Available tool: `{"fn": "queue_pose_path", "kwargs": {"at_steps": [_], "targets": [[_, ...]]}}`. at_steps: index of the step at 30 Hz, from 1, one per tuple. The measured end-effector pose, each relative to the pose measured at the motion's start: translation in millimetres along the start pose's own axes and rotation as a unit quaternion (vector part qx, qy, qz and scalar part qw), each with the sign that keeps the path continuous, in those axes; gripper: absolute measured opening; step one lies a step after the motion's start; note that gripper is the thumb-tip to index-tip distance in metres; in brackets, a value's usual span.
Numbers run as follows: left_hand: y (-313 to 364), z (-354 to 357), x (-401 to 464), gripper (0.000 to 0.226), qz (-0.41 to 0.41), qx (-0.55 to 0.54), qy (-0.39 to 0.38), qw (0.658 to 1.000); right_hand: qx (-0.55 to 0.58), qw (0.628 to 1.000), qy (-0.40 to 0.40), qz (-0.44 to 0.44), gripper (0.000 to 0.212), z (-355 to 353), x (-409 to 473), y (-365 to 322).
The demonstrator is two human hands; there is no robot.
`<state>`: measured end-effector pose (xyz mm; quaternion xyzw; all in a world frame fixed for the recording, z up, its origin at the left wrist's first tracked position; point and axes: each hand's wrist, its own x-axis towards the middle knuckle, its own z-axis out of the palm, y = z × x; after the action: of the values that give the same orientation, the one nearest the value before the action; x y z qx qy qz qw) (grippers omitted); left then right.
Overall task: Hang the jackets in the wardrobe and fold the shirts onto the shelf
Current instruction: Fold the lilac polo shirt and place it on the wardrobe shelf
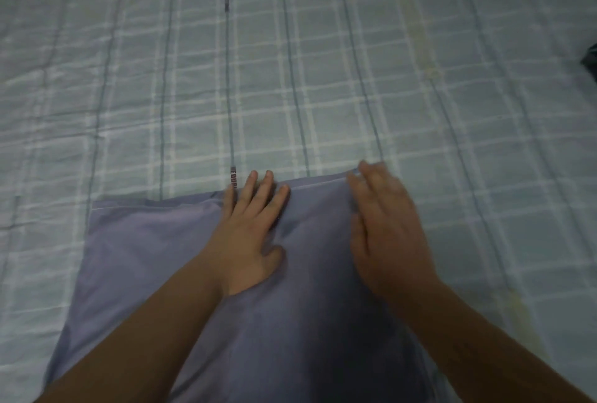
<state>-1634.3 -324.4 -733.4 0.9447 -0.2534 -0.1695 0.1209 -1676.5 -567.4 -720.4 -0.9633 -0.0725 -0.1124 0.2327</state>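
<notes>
Just one shirt, two flat hands.

Bedsheet open beyond shirt; dark object far right.

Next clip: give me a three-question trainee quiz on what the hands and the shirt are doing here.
1. True or false: the left hand lies flat, fingers straight, on the purple shirt.
2. The right hand is at the shirt's: A) far right edge B) near left corner C) off the bed.
3. Fill in: the shirt lies on a ____ bedspread.

Key: 1 true; 2 A; 3 checked (pale green plaid).
</notes>
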Motion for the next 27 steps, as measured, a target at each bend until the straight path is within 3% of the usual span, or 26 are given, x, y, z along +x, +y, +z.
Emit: {"fn": "queue_pose_path", "kwargs": {"at_steps": [2, 4, 7, 12, 18, 20, 24, 27], "targets": [[8.6, 6.1, -1.5, 0.069, 0.006, -0.001, 0.07, 0.998, -0.053, 0.995, -0.085, -0.025, 0.057, 18.1, -9.1, 4.5], [15.6, 17.8, 2.1, 0.059, -0.035, 0.018, 0.083, 0.996, -0.105, 0.985, -0.132, 0.035, 0.062, 29.6, -13.1, 19.9], [14.4, 31.0, 12.3, 0.063, -0.093, 0.028, 0.052, 0.994, -0.14, 0.975, -0.144, 0.092, 0.065, 34.8, -16.7, 39.7], [12.5, 39.1, 15.8, 0.066, -0.108, 0.057, 0.047, 0.991, -0.17, 0.967, -0.145, 0.126, 0.064, 37.3, -15.6, 33.9], [20.7, 29.8, 14.1, 0.072, -0.116, 0.1, -0.001, 0.988, -0.125, 0.967, -0.114, 0.191, 0.062, 14.8, -70.0, -1.1], [29.4, 22.0, 15.4, 0.071, -0.09, 0.073, 0.032, 0.993, -0.081, 0.968, -0.082, 0.223, 0.062, 6.5, -104.6, -15.4], [62.9, 9.5, 30.0, 0.058, 0.056, 0.01, 0.102, 0.993, -0.03, 0.959, 0.009, 0.283, 0.064, -9.3, -164.8, -30.2], [100.5, 1.2, 48.2, 0.045, 0.049, -0.079, 0.1, 0.991, -0.024, 0.926, 0.039, 0.374, 0.063, -23.5, -188.4, -44.5]]}}
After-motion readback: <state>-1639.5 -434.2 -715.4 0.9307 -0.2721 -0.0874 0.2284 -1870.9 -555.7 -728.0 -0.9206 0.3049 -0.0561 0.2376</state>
